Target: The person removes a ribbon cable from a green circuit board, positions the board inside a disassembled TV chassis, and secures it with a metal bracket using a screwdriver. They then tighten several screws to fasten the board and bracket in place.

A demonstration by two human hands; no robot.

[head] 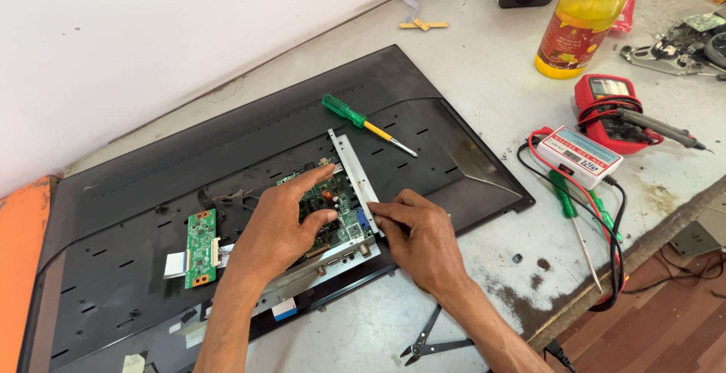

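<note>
both hands work at the green main board [333, 207] in its metal tray [355, 167] on the black back panel [227, 139]: left hand [276, 225] spread flat on it, right hand [420, 237] pinching its right edge. board sits in place; green screwdriver [355, 118] lies just beyond.

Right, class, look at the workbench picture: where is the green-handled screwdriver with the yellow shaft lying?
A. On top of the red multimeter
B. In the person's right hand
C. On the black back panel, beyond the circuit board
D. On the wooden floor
C: the green-handled screwdriver lies loose on the black back panel, beyond the circuit board, and neither the left hand nor the right hand touches it.
</note>
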